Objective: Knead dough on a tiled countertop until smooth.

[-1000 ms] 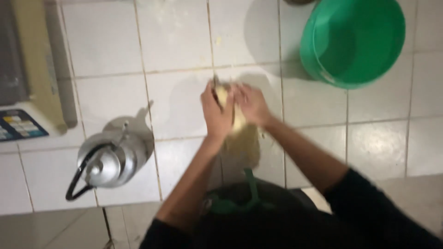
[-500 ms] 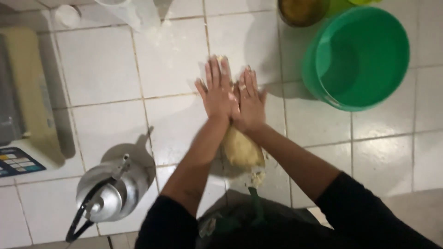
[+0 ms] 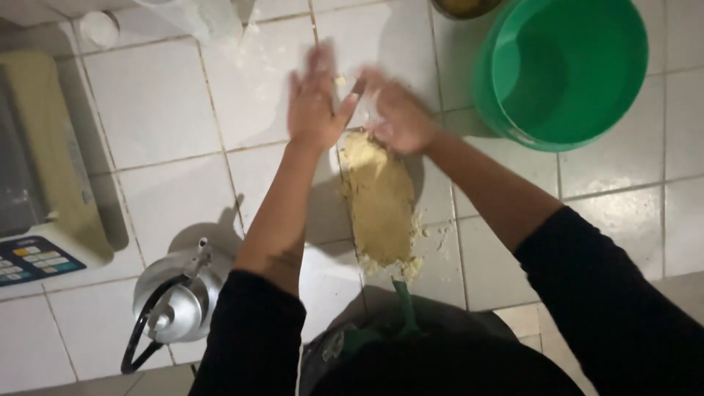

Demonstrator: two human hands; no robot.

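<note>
Kneading step, by the look of it: dough (image 3: 378, 198) lies smeared out in a long pale yellow strip on the white tiled counter (image 3: 154, 110), roughly mid-counter, running from the near edge away toward the hands.

Left hand (image 3: 314, 103) is flat, fingers spread, holding nothing, palm down just past the far end of the dough. It is blurred, so I cannot tell whether it touches the tile.

Right hand (image 3: 396, 114) is beside it, fingers curled loosely over the far tip of the dough, touching it. Not a clear grip; blur hides the fingertips.

Crumbs (image 3: 433, 235) are scattered on the right side of the strip, near the front edge.

Around it:
- green tub (image 3: 565, 66) at the far right corner, well apart from the dough
- metal kettle (image 3: 176, 301) at the near left edge, black handle toward the front
- beige scale (image 3: 44, 191) along the left edge
- small white cap (image 3: 99, 28) at the far left corner

My read of the next move: the stretched strip needs gathering, so the far end folds toward the near edge with both palms, sweeping in the loose crumbs. Needs firm downward pressure and clearance from the kettle.
</note>
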